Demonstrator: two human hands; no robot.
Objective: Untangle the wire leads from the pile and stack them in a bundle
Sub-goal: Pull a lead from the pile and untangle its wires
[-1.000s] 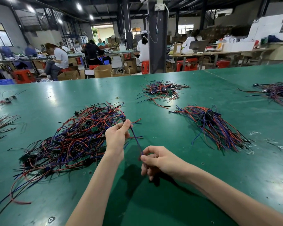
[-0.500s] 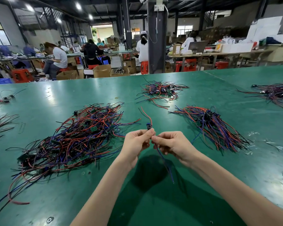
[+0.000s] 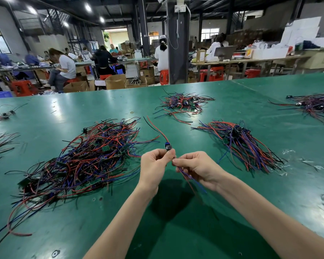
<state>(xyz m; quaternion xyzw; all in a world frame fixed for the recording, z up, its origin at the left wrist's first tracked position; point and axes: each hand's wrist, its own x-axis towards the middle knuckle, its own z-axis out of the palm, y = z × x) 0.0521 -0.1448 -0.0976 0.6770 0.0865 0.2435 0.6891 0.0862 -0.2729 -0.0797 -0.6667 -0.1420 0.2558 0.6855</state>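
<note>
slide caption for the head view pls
Left hand pinches a wire lead at its module, right hand grips its tails, between the tangled pile and the bundle on a green table.

On my feed the wearer's body is just two hands and two forearms. Left hand [image 3: 153, 165] bare, right hand [image 3: 196, 168] bare. Behind each hand there's a bare wrist, then the forearm, uncovered all the way back to the frame edge: left forearm [image 3: 120, 221], right forearm [image 3: 260, 212]. Both forearms are slim at the wrist and widen away from the hands. Skin looks smooth; knuckles and finger creases visible on both hands. Nail detail too small for me to read. Right forearm renders bulkier than the left toward the frame corner, wide-angle stretch. Whatever is worn further up the arms is outside my view.
</note>
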